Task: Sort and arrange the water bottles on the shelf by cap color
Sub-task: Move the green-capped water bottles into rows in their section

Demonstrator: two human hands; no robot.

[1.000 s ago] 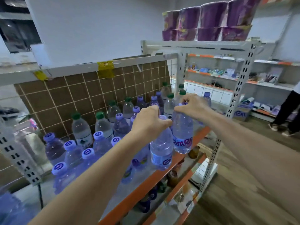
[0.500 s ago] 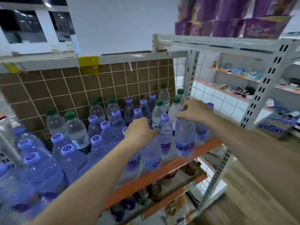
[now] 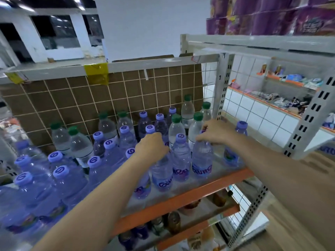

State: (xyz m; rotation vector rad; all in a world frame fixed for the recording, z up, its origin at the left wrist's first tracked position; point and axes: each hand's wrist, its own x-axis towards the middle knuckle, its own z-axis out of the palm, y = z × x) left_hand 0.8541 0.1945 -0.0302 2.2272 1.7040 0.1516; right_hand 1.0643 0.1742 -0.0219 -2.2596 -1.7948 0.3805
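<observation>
Purple-capped clear plastic bottles: left hand (image 3: 151, 147) grips one (image 3: 161, 175) by its top, right hand (image 3: 214, 133) another (image 3: 201, 161), apparently to group w/ same-colour caps along orange-edged shelf (image 3: 183, 198).

We see each hand, left hand (image 3: 152, 146) and right hand (image 3: 215, 132), gripping a purple-capped bottle top on the orange-edged shelf (image 3: 183, 200).
</observation>
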